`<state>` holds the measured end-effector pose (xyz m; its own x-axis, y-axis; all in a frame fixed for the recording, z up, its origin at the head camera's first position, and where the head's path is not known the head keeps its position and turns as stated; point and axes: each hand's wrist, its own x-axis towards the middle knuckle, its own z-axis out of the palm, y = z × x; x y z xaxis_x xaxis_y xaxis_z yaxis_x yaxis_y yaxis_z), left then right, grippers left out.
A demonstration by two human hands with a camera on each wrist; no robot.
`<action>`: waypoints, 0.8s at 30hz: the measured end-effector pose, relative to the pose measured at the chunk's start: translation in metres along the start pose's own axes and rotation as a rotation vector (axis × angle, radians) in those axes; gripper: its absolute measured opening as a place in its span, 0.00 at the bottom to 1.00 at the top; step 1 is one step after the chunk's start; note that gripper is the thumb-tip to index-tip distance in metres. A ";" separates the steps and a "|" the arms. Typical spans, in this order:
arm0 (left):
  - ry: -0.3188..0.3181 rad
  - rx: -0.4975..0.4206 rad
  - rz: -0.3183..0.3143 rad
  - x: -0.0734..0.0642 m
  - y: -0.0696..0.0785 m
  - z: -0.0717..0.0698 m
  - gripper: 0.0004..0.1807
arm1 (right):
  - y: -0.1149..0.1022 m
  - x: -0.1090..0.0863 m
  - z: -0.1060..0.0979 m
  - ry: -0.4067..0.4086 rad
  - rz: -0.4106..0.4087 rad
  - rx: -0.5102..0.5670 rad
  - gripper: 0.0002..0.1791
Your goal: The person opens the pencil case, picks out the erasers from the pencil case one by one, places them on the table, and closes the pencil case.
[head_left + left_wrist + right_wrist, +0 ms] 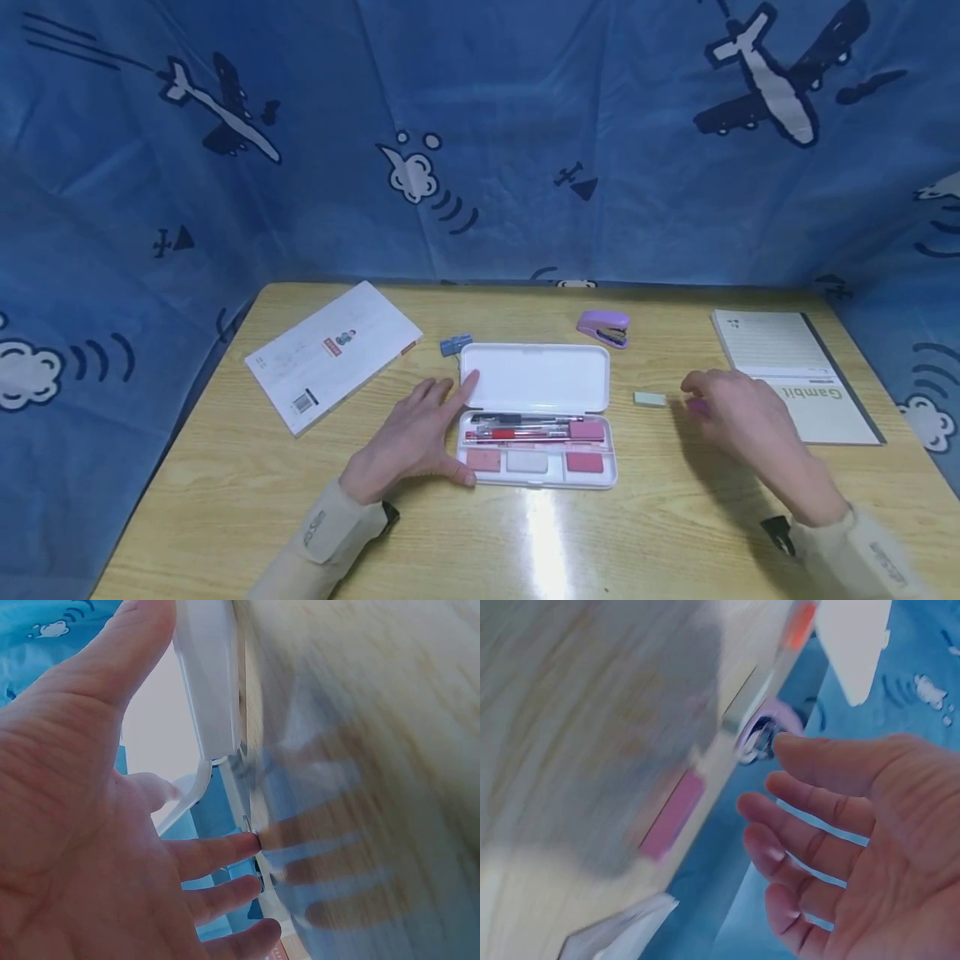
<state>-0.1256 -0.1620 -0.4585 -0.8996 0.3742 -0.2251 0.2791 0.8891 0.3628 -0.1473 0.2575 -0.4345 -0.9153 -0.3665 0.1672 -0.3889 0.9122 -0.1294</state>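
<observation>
A white pencil case [535,379] lies with its lid raised at the middle of the table. Inside are several pens [517,432], pink erasers [587,430] and a white eraser [527,462]. My left hand [408,437] rests against the case's left side, fingers spread, thumb by the front corner and index finger at the lid. To the right, my right hand [746,417] hovers with loosely bent fingers, nothing between them. Close to it on the table lies a pink eraser [673,815], partly hidden in the head view. A pale green eraser [649,399] lies between case and right hand.
A purple stapler [603,327] sits behind the case on the right, and a blue sharpener [455,344] by its back left corner. A white booklet [333,354] lies at left, an opened notebook [798,375] at right. Blue printed cloth [495,142] hangs behind the table.
</observation>
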 end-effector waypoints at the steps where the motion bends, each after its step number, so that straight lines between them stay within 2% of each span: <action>1: 0.001 0.003 0.001 0.000 0.000 0.000 0.79 | -0.005 0.001 0.000 0.000 -0.011 0.002 0.09; 11: 0.003 0.011 -0.001 -0.002 -0.001 0.000 0.78 | -0.060 0.009 0.005 0.044 -0.167 0.034 0.17; 17: 0.012 0.019 0.002 -0.002 0.000 -0.001 0.78 | -0.088 0.017 0.019 0.041 -0.293 0.049 0.13; 24: 0.013 0.012 0.013 -0.001 0.001 -0.001 0.77 | -0.100 0.021 0.028 -0.016 -0.286 0.011 0.12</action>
<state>-0.1244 -0.1623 -0.4573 -0.9000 0.3826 -0.2090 0.2947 0.8872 0.3550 -0.1311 0.1534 -0.4456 -0.7695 -0.6116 0.1835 -0.6327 0.7691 -0.0898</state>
